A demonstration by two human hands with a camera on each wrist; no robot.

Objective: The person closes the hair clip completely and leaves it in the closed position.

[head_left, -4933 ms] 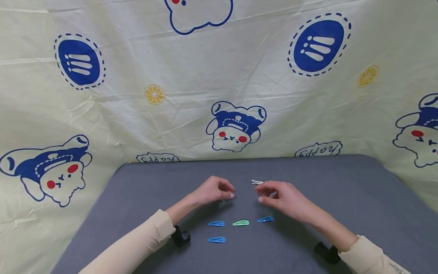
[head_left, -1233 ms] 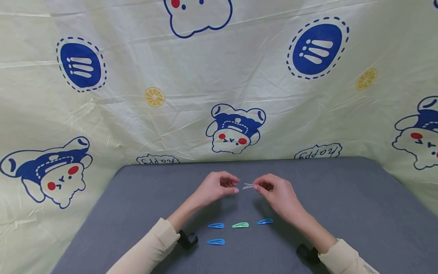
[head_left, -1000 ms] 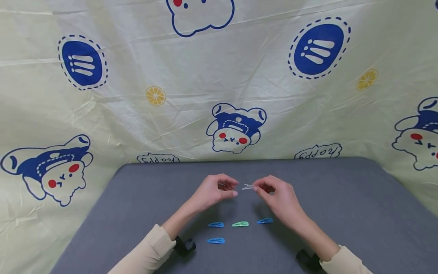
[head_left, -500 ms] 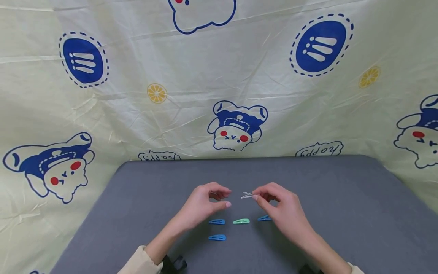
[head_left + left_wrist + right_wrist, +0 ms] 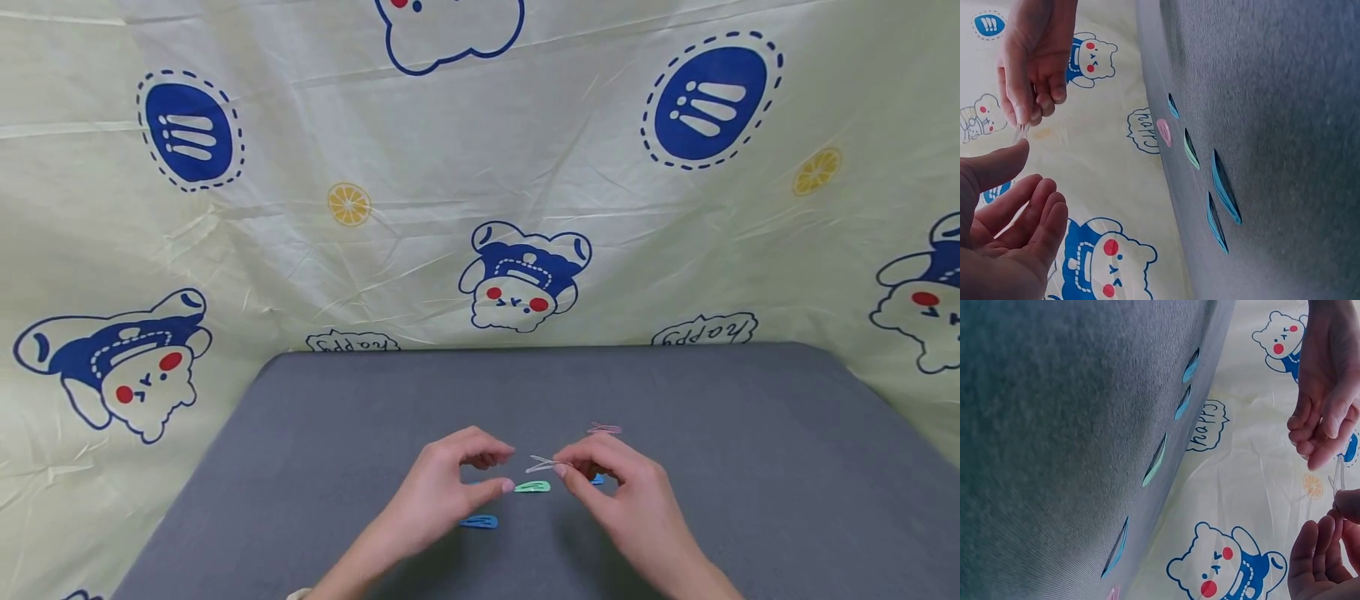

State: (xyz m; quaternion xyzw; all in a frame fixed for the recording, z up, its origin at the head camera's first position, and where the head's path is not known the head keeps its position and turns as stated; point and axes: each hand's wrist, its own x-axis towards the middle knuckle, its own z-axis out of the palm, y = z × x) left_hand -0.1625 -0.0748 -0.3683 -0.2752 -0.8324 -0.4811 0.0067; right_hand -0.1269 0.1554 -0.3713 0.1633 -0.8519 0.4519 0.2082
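Observation:
In the head view my right hand (image 5: 626, 492) pinches a whitish snap hair clip (image 5: 542, 464) between thumb and fingers, above the table. The clip's two free ends spread apart in a narrow V pointing left. My left hand (image 5: 438, 487) faces it with thumb and fingers parted and bent, holding nothing. The right wrist view shows the hair clip (image 5: 1340, 472) between the two hands, its V toward the left hand (image 5: 1332, 394). Below lie a green hair clip (image 5: 532, 487) and a blue one (image 5: 480, 522). Another blue clip (image 5: 597, 480) is partly behind my right fingers.
A pink hair clip (image 5: 604, 428) lies on the grey table (image 5: 375, 392) beyond my right hand. Another blue clip, mostly hidden by my left hand in the head view, shows in the left wrist view. A printed cloth (image 5: 420, 275) hangs behind the table.
The whitish clip lay on the table in the earliest frame and was then lifted by my right hand. Both hands have since come nearer to me, and the pink clip has come into view.

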